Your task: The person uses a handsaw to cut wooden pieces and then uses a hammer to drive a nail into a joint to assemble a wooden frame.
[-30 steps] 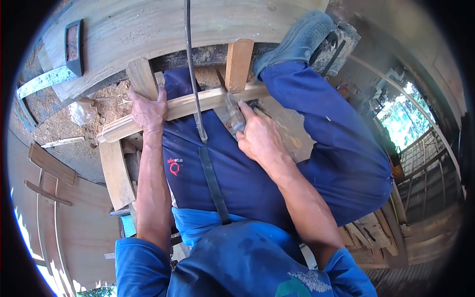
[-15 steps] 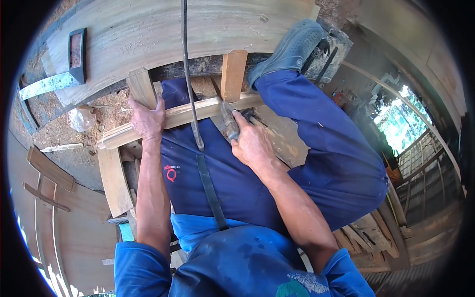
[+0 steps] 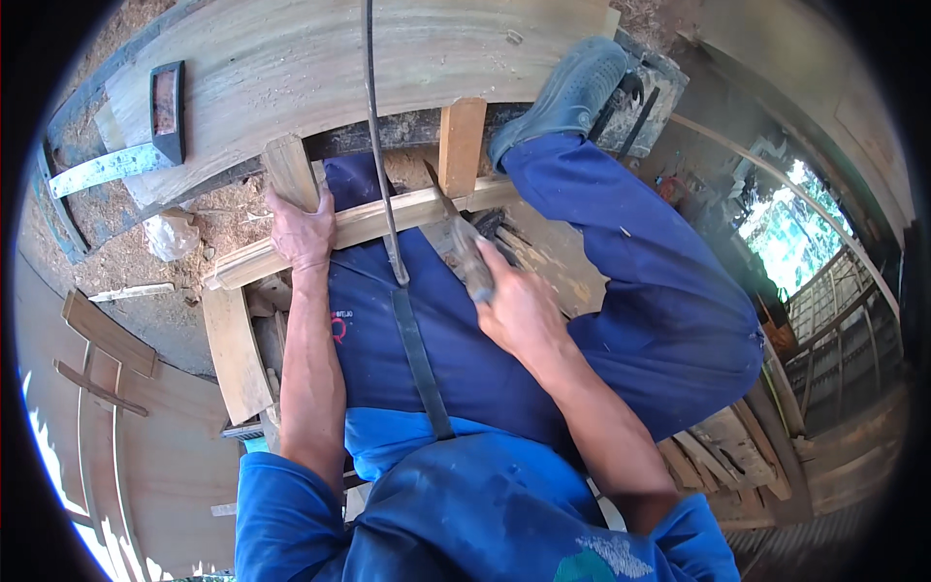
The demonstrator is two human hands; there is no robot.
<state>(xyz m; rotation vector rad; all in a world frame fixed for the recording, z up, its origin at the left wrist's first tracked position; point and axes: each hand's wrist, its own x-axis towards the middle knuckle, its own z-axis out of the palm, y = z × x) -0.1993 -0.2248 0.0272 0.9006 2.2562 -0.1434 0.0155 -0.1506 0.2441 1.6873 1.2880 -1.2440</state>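
Note:
My left hand [image 3: 301,230] wraps round the joint of a wooden frame, where a short upright piece [image 3: 287,165] meets the long rail [image 3: 364,223]. That rail lies slantwise across my thigh. Closed round the worn handle of a tool [image 3: 472,257] is my right hand [image 3: 524,306]. The tool's narrow dark blade points up and away, its tip beside a second, orange-brown upright [image 3: 460,145]. Its exact kind is unclear. A curved wooden leg [image 3: 236,354] extends from the rail's left end. In front of the rail passes a thin dark rod [image 3: 381,155].
A broad wooden board [image 3: 320,58] with shavings lies beyond the frame. A dark-framed metal tool [image 3: 167,112] rests on its left part. A crumpled clear plastic bag [image 3: 172,235] sits in sawdust. Scrap timber [image 3: 727,451] is piled at lower right.
My right hand has drawn the tool back toward my body and slightly right, exposing more of the blade. My left hand keeps its grip on the frame. The whole view has shifted a little.

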